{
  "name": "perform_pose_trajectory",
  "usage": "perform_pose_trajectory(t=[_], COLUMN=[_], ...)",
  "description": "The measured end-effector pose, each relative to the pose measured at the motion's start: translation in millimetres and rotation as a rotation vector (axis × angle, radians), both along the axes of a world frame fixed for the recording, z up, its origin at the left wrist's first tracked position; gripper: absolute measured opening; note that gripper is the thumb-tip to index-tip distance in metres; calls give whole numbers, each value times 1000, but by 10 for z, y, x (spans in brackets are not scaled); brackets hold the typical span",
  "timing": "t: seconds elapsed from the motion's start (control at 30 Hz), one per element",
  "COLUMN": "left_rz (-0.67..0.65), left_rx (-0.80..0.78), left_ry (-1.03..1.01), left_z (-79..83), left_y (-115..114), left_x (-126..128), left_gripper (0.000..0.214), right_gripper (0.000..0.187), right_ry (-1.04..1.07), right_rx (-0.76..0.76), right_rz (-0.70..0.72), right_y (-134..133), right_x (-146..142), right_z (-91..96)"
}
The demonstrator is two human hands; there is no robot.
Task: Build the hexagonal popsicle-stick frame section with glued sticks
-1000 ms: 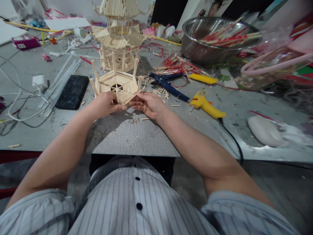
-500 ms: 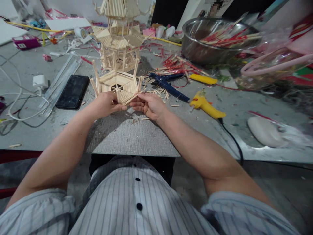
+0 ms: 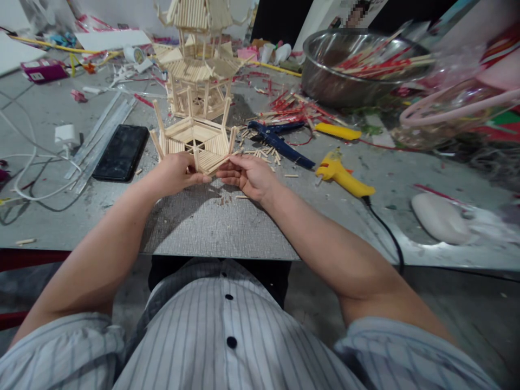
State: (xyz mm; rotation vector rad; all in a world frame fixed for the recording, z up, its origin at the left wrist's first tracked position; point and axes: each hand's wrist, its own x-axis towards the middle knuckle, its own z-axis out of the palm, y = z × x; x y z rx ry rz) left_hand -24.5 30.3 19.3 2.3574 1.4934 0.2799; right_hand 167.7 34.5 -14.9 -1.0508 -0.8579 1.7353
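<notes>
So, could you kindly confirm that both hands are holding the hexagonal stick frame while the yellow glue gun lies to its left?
Not quite: the head view shows the yellow glue gun to the right of the hexagonal stick frame. The left hand and right hand do both hold that frame.

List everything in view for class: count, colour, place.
Stick frame: one, pale, front centre
Stick tower: one, pale, behind frame
Phone: one, black, left of frame
Charger: one, white, left
Box: one, purple, back left
Hand tool: one, blue, right of frame
Glue gun: one, yellow, right
Bowl: one, silver, back right
Scraps: many, mainly red, near bowl
Rounded object: one, white, right
Clutter: uncounted, mixed, tabletop
Table: one, grey, beneath
Left hand: one, bare, at frame
Right hand: one, bare, at frame
Shirt: one, striped grey, bottom
</notes>
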Motion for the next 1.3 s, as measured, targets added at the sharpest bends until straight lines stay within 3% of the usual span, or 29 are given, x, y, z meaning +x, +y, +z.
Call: perform_pose_trajectory(t=[1.3], left_rz=[-9], left_rx=[21], left_ry=[-49], left_z=[-34], left_y=[26], left_x=[-42], left_gripper=[31], right_gripper=[23], right_ry=[-8], right_rx=[-27], right_rz=[-6], right_y=[-6], right_x=[3], right_z=[27])
